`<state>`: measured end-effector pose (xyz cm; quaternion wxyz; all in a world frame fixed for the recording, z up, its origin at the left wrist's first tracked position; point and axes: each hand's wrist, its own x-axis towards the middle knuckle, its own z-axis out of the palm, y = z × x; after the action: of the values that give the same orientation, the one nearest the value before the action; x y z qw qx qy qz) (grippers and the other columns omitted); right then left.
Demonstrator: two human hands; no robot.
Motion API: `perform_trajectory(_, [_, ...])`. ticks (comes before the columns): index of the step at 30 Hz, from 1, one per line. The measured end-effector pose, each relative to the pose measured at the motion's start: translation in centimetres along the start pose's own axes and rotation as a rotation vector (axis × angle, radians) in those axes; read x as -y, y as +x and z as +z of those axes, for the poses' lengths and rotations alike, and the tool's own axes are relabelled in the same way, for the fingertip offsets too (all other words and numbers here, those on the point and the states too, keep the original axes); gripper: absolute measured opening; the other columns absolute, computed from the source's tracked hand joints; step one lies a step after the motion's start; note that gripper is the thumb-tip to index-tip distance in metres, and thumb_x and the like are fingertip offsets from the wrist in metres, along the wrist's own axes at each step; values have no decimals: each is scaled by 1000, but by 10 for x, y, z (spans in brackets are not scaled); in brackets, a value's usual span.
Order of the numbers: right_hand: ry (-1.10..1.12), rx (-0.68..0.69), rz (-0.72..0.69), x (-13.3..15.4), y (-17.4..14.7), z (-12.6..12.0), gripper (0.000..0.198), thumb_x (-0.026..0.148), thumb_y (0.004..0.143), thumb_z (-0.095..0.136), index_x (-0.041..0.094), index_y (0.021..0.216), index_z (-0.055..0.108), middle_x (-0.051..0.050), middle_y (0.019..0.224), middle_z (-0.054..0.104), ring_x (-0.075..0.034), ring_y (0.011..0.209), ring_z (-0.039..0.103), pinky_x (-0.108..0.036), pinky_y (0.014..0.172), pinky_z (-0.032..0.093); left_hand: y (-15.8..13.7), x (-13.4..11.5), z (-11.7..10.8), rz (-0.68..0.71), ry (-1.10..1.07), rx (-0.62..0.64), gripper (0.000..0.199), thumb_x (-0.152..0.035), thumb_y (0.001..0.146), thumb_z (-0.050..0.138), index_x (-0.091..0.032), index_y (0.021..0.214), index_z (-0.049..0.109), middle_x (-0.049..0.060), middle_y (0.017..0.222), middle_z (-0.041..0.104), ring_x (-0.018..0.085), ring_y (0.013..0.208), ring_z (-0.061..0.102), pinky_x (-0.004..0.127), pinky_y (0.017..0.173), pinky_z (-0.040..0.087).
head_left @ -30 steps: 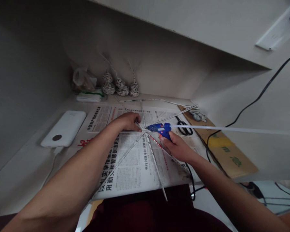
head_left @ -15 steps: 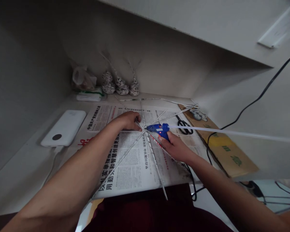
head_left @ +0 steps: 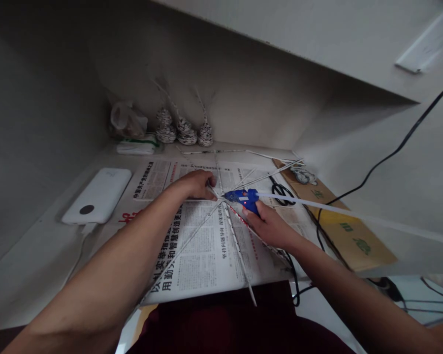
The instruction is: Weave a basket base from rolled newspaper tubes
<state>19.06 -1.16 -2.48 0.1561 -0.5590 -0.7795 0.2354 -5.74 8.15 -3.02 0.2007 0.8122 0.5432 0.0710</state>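
Observation:
In my right hand (head_left: 268, 223) is a blue hot glue gun (head_left: 245, 197), its fingers wrapped round the handle. A long, pale glue stick (head_left: 310, 200) juts out of its back end to the right. The nozzle points left at the spot where several rolled paper strips (head_left: 237, 241) cross in a star shape. Left of that crossing, my left hand (head_left: 201, 184) pinches a paper strip between thumb and fingers. The exact contact at the nozzle tip is too small to make out. Newspaper sheets (head_left: 201, 255) lie under the strips.
Black-handled scissors (head_left: 282, 194) and a cardboard piece (head_left: 349, 233) lie to the right, with a black cable (head_left: 376, 164) over the cardboard. A white power bank (head_left: 98, 196) is at left. Woven paper gourds (head_left: 187, 132) and a plastic bag (head_left: 127, 120) stand at the back.
The far end of the glue stick has dipped slightly. Both hands and the glue gun stay almost where they were.

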Motion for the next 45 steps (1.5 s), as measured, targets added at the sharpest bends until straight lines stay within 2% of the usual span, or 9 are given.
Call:
perform_trajectory(7, [-3, 12, -12, -1, -3, 0, 25, 44, 94, 41, 20, 92, 50, -10, 96, 67, -24, 87, 61, -35, 76, 43, -1, -1, -1, -3, -1, 6, 54, -53, 60, 75, -22, 103, 63, 4, 107, 67, 22, 95, 62, 27, 75, 44])
perform_trajectory(12, [-10, -19, 25, -1, -2, 1, 25, 45, 94, 40, 21, 91, 49, -9, 90, 67, -24, 82, 61, -34, 71, 43, 0, 0, 0, -8, -24, 9, 56, -52, 59, 75, -22, 105, 63, 5, 108, 67, 23, 94, 62, 27, 74, 45])
perform_trajectory(17, [10, -10, -6, 0, -2, 2, 26, 44, 94, 42, 21, 97, 53, -10, 95, 67, -25, 87, 62, -35, 75, 44, 0, 0, 0, -6, -13, 7, 56, -53, 59, 74, -22, 104, 63, 5, 107, 67, 23, 95, 62, 28, 74, 44])
perform_trajectory(25, [-8, -4, -3, 2, -4, 0, 24, 43, 93, 43, 22, 95, 53, -10, 89, 67, -25, 81, 61, -37, 71, 44, 1, 0, 0, -8, -13, 11, 56, -53, 58, 74, -22, 104, 63, 5, 108, 67, 23, 94, 63, 28, 74, 45])
perform_trajectory(33, [37, -14, -37, 0, -5, 0, 23, 42, 93, 45, 21, 94, 53, -8, 93, 67, -24, 88, 61, -36, 77, 45, 1, 2, 2, 5, -29, 2, 55, -53, 58, 74, -22, 103, 63, 5, 106, 68, 23, 94, 63, 28, 75, 45])
perform_trajectory(39, [162, -97, 20, -14, -14, -15, 27, 48, 91, 47, 21, 86, 53, -1, 72, 62, -18, 68, 58, -30, 64, 46, 1, 2, 2, 7, -46, 3, 53, -51, 58, 75, -23, 101, 63, 4, 103, 68, 22, 94, 63, 27, 74, 46])
perform_trajectory(41, [203, -127, 74, -28, -17, -25, 29, 49, 90, 47, 21, 93, 54, 0, 68, 60, -18, 63, 58, -30, 59, 46, 2, 3, 3, 23, -47, -6, 52, -51, 58, 75, -22, 100, 63, 5, 104, 68, 22, 94, 63, 27, 74, 46])
perform_trajectory(43, [257, -212, 118, -47, -19, -39, 33, 48, 91, 44, 21, 106, 54, -3, 78, 64, -21, 69, 63, -32, 60, 49, 2, 4, 3, 24, -44, -12, 52, -52, 58, 74, -22, 100, 63, 4, 104, 68, 22, 94, 63, 27, 74, 46])
perform_trajectory(45, [174, -360, 177, -67, -23, -55, 37, 48, 90, 45, 20, 112, 53, -8, 93, 68, -24, 78, 66, -35, 67, 51, 2, 4, 3, 17, -40, -15, 53, -53, 57, 74, -23, 100, 63, 4, 103, 68, 22, 93, 63, 27, 74, 46])
